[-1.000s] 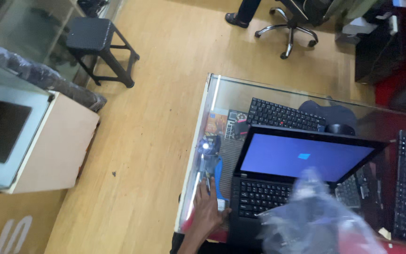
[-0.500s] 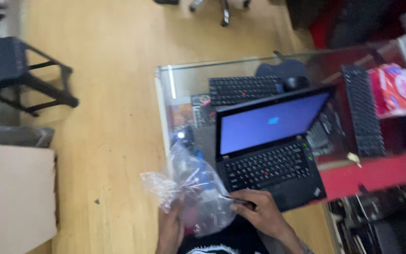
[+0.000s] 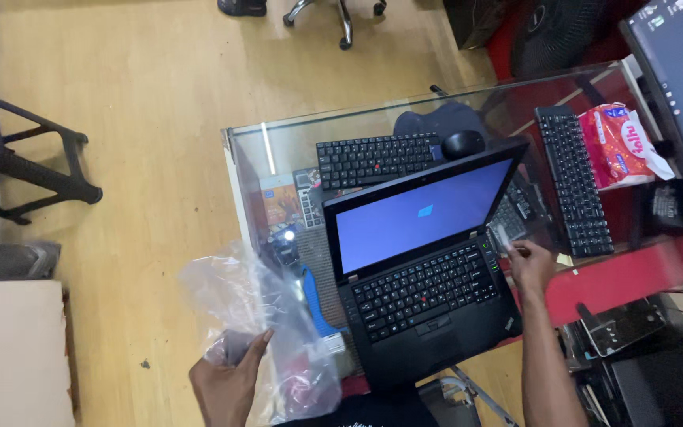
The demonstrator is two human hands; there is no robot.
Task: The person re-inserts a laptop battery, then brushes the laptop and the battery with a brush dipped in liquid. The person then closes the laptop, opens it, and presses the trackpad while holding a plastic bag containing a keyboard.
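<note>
My left hand (image 3: 227,379) grips a crumpled clear plastic bag (image 3: 266,332) at the lower left, off the corner of the glass counter (image 3: 278,146). An open black laptop (image 3: 424,261) with a blue screen sits on the counter in front of me. My right hand (image 3: 530,265) is at the laptop's right edge, fingers pinched on a small pale object (image 3: 499,236) next to the hinge; what it is I cannot tell.
A black keyboard (image 3: 377,158) and mouse (image 3: 463,144) lie behind the laptop, a second keyboard (image 3: 572,180) and a red packet (image 3: 618,146) to the right. A monitor (image 3: 681,87) stands far right. A black stool (image 3: 9,154) stands on the wooden floor; a chair base (image 3: 341,16) is at top.
The view has shifted. My right hand left the bag and moved to the laptop's right edge, pinching a small object. My left hand alone now holds the bag, farther left.
</note>
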